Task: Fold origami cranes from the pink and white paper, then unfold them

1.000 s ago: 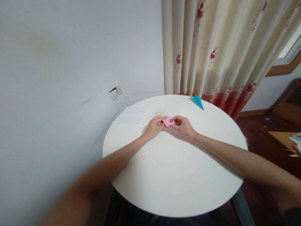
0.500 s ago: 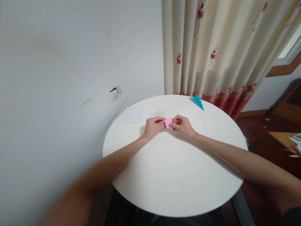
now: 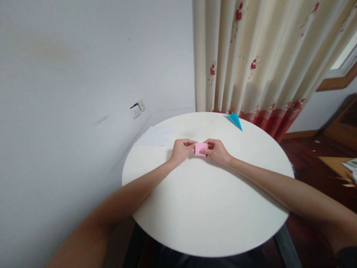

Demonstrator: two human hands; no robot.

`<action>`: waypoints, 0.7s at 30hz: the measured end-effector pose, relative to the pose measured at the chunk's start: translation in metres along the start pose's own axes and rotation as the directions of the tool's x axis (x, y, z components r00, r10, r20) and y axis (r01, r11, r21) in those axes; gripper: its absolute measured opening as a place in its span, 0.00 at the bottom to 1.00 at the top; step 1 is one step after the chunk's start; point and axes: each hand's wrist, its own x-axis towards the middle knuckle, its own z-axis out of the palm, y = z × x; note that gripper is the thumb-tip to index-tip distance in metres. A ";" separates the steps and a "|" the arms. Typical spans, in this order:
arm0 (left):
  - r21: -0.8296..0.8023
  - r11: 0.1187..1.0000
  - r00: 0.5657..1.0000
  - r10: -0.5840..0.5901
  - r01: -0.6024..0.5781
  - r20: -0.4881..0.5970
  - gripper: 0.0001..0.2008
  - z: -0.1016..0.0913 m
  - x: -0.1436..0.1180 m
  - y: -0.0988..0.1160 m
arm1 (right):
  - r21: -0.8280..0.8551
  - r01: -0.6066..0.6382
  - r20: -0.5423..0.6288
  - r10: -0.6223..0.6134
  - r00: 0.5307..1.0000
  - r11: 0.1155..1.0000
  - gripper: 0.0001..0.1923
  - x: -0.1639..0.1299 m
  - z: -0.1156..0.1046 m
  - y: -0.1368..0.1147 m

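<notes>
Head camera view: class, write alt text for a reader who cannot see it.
Two bare hands, left hand and right hand, pinch a small folded pink paper between them over a round white table. A blue folded paper and a white sheet lie farther back, near a flowered curtain.

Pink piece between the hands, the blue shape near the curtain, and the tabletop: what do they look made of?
Pink piece: thin matte paper, it seems, with straight folded edges; both hands pinch it. Blue shape: likely the same kind of paper, folded to a sharp point with crisp creases. Table: smooth cream top with a faint sheen, perhaps laminate or painted board; the look leaves it open.
</notes>
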 end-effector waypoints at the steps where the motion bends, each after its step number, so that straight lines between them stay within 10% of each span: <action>1: -0.011 1.000 1.000 -0.012 0.012 0.007 0.07 0.000 0.000 0.000 | -0.006 0.001 -0.002 -0.001 1.000 1.000 0.16 0.000 0.000 0.000; 11: -0.198 0.973 0.985 -0.087 0.116 0.150 0.15 0.000 0.000 -0.005 | -0.026 -0.013 -0.017 0.012 1.000 1.000 0.15 -0.001 -0.001 0.002; 21: -0.104 0.994 0.991 0.034 -0.021 0.127 0.18 -0.001 0.000 -0.005 | -0.038 -0.018 -0.013 0.018 1.000 0.999 0.17 0.000 -0.002 -0.001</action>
